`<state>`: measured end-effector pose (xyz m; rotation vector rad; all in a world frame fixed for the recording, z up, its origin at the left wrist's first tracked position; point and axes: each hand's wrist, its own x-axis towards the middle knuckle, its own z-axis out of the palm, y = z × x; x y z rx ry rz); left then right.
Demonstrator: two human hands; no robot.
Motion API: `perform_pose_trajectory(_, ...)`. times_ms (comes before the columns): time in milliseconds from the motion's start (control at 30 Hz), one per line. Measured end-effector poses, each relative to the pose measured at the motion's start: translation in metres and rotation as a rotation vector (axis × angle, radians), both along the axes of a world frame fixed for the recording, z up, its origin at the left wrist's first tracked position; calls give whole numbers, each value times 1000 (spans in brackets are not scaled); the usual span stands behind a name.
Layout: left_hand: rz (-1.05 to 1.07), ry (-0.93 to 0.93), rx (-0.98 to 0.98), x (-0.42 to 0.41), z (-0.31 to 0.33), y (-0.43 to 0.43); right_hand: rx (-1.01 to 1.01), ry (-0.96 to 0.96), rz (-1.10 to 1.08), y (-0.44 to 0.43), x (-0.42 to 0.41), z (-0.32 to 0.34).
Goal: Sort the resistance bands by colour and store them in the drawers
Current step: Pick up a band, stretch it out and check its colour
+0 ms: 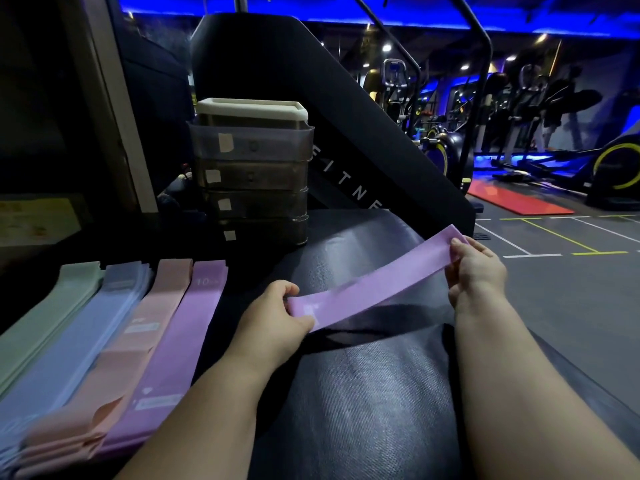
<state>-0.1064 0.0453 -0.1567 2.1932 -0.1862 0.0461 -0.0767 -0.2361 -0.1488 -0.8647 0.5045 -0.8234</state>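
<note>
- Head view, item one: your left hand (pixel 277 317), just below centre, pinches the near end of a purple band (pixel 377 282) between thumb and curled fingers.
- Your right hand (pixel 474 268), at 3 o'clock, pinches the far end of the same band, with the thumb on top.
- Purple band: held flat and taut between your two hands, running from centre up toward 2 o'clock, lifted off the padded bench (pixel 363 393) below it.
- Drawer unit (pixel 252 174), at 11 o'clock: four smoky translucent drawers stacked on the far end of the bench, each with a pale label. The top drawer sits forward of the three under it, and a cream tray rests on top.
- Sorted stacks at 8 o'clock, lying side by side on the bench, left to right: green stack (pixel 52 306), blue stack (pixel 90 327), pink stack (pixel 145 334), purple stack (pixel 180 341).
- Red mat (pixel 516 199), at 2 o'clock, on the gym floor, well apart from the bench.
</note>
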Motion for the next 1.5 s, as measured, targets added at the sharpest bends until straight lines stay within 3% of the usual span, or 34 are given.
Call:
perform_pose_trajectory(533,43,55,-109,2,-5,4,-62,104,3,-2,-1,-11)
perform_pose_trajectory(667,33,74,-58,0,-5,8,-199,182,-19,-2,1,-16)
perform_pose_trajectory(867,-47,244,118,-3,4,13,-428,399,-19,1,11,-23)
perform_pose_trajectory(1167,-78,334,168,-8,13,13,-339,514,47,7,17,-28)
perform_pose_trajectory(1500,-14,279,196,-26,34,26,-486,484,39,12,15,-27)
